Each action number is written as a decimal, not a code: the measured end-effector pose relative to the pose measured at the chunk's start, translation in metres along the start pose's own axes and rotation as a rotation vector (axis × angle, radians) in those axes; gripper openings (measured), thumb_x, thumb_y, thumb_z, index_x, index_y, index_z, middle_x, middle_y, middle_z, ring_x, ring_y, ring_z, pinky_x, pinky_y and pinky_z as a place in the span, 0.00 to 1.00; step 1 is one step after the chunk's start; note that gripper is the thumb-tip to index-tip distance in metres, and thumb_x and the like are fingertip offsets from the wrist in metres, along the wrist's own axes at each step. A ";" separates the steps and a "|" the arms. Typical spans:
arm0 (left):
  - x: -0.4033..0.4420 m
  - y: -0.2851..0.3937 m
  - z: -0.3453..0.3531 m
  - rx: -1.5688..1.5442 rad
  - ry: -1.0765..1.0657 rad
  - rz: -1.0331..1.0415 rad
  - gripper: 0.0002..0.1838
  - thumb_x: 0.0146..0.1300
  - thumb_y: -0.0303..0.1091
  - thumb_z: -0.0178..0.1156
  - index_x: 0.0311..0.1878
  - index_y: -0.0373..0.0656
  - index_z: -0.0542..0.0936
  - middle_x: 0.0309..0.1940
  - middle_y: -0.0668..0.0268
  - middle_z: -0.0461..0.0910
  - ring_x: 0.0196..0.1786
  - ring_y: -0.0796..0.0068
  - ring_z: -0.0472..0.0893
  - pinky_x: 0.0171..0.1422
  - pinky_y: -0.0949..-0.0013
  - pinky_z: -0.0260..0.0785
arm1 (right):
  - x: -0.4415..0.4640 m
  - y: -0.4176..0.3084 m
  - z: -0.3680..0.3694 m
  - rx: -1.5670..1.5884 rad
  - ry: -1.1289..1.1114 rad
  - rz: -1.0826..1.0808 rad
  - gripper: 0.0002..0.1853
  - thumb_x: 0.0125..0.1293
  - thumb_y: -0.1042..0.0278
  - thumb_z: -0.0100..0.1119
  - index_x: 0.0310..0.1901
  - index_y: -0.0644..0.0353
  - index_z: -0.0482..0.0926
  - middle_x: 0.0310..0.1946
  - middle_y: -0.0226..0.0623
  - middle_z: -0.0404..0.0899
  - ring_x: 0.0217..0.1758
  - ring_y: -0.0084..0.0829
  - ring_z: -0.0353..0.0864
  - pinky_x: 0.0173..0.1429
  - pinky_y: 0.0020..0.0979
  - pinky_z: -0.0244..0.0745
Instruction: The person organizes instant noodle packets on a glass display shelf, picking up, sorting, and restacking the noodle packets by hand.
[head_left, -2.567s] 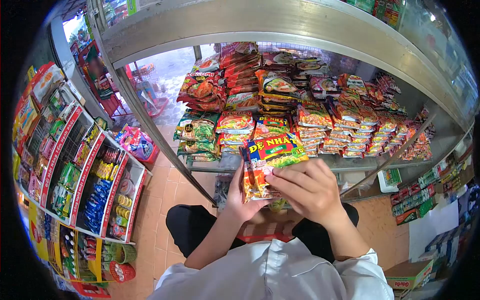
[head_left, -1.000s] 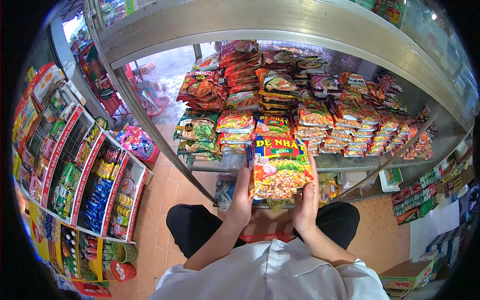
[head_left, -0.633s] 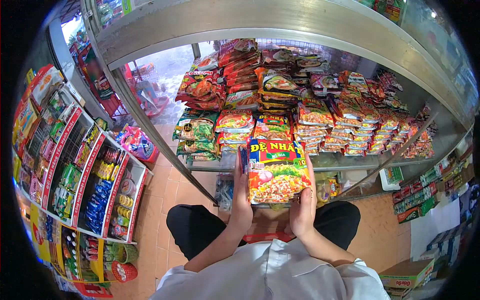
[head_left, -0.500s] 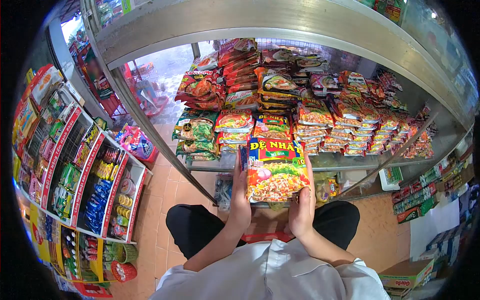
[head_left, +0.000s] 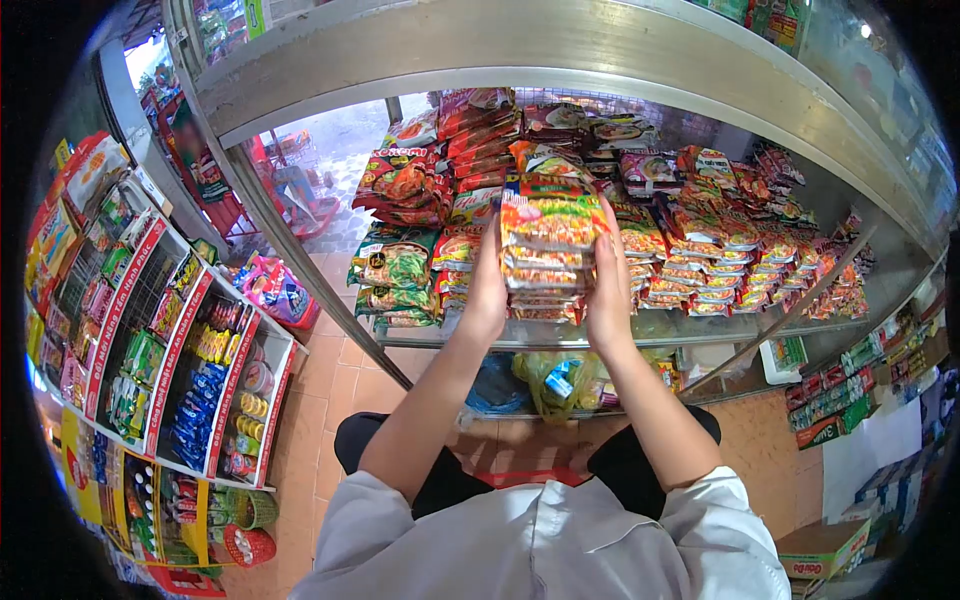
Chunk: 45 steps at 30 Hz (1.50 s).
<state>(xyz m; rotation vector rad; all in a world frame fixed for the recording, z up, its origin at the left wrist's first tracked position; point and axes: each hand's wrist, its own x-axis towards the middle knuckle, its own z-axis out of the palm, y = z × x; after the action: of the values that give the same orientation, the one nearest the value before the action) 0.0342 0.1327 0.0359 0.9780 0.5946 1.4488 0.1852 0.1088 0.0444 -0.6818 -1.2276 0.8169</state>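
An instant noodle packet (head_left: 553, 222) lies flat on top of a stack of like packets (head_left: 545, 278) at the front of the shelf. My left hand (head_left: 487, 285) presses against the left side of the packet, its fingers partly hidden behind it. My right hand (head_left: 610, 295) grips the right side, thumb toward me and fingers along the edge. Both arms stretch forward over my knees. To the left stand green noodle packets (head_left: 393, 258), and red-and-yellow ones (head_left: 632, 235) lie close by on the right.
The metal shelf frame (head_left: 560, 50) arches overhead, with a slanted post (head_left: 310, 270) on the left. A yellow-green plastic bag (head_left: 555, 385) sits below the shelf. A snack rack (head_left: 160, 340) stands on the left; an open carton (head_left: 825, 550) is at lower right.
Both hands have moved forward, away from my body, carrying the noodle packet from above my lap onto the stack. The packet has tipped from facing me to lying flat.
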 end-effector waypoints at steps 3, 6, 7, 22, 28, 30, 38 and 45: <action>0.030 -0.012 -0.007 -0.055 -0.035 -0.036 0.28 0.88 0.53 0.34 0.77 0.49 0.70 0.71 0.66 0.78 0.71 0.69 0.79 0.76 0.59 0.70 | 0.021 0.009 0.001 0.001 0.011 0.057 0.35 0.87 0.47 0.40 0.85 0.62 0.55 0.83 0.43 0.59 0.85 0.35 0.59 0.87 0.37 0.49; 0.046 -0.030 -0.011 -0.143 0.000 -0.085 0.33 0.85 0.60 0.40 0.75 0.44 0.72 0.66 0.64 0.82 0.64 0.71 0.83 0.70 0.63 0.74 | 0.031 0.028 -0.005 -0.096 0.053 0.070 0.35 0.87 0.46 0.43 0.83 0.63 0.58 0.82 0.47 0.62 0.84 0.37 0.60 0.86 0.35 0.50; 0.052 -0.038 -0.017 -0.138 -0.003 -0.070 0.33 0.85 0.60 0.40 0.75 0.43 0.72 0.66 0.64 0.82 0.64 0.70 0.83 0.70 0.63 0.74 | 0.030 0.029 -0.004 -0.063 0.057 0.100 0.35 0.87 0.46 0.43 0.83 0.63 0.58 0.81 0.47 0.63 0.83 0.37 0.62 0.85 0.35 0.51; 0.074 -0.064 -0.044 0.630 0.182 0.257 0.36 0.86 0.53 0.43 0.82 0.31 0.61 0.76 0.46 0.71 0.77 0.54 0.72 0.81 0.59 0.60 | 0.047 0.051 -0.018 -0.042 0.031 0.268 0.35 0.84 0.49 0.48 0.85 0.54 0.57 0.84 0.44 0.57 0.86 0.38 0.55 0.87 0.41 0.46; 0.063 -0.036 -0.023 0.565 0.198 0.443 0.31 0.87 0.47 0.44 0.79 0.33 0.66 0.75 0.49 0.72 0.76 0.57 0.73 0.80 0.61 0.61 | 0.049 -0.001 -0.023 -0.036 -0.063 0.445 0.43 0.78 0.59 0.62 0.87 0.50 0.50 0.86 0.39 0.55 0.86 0.35 0.57 0.83 0.38 0.56; 0.051 -0.031 -0.015 0.558 0.160 0.504 0.29 0.86 0.46 0.45 0.80 0.36 0.66 0.74 0.49 0.73 0.77 0.56 0.73 0.80 0.60 0.61 | 0.055 0.006 -0.032 -0.110 -0.136 0.385 0.45 0.77 0.59 0.63 0.87 0.53 0.49 0.86 0.42 0.54 0.86 0.36 0.56 0.83 0.37 0.56; 0.047 -0.015 0.002 0.772 0.095 0.487 0.33 0.68 0.41 0.73 0.72 0.39 0.75 0.64 0.49 0.82 0.71 0.47 0.78 0.77 0.53 0.67 | 0.047 -0.003 -0.033 -0.055 -0.138 0.301 0.42 0.78 0.63 0.63 0.84 0.70 0.52 0.82 0.52 0.62 0.82 0.35 0.65 0.83 0.34 0.58; 0.051 -0.015 0.001 0.848 0.228 0.636 0.22 0.69 0.39 0.72 0.61 0.39 0.82 0.69 0.48 0.78 0.73 0.46 0.75 0.76 0.51 0.66 | 0.015 -0.015 -0.036 -0.405 -0.107 -0.064 0.30 0.72 0.71 0.68 0.74 0.61 0.73 0.73 0.55 0.74 0.78 0.46 0.73 0.79 0.43 0.68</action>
<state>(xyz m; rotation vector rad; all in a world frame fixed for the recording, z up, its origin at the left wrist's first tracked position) 0.0478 0.1840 0.0350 1.7887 1.1921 1.9211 0.2248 0.1122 0.0570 -0.9275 -1.5246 0.5603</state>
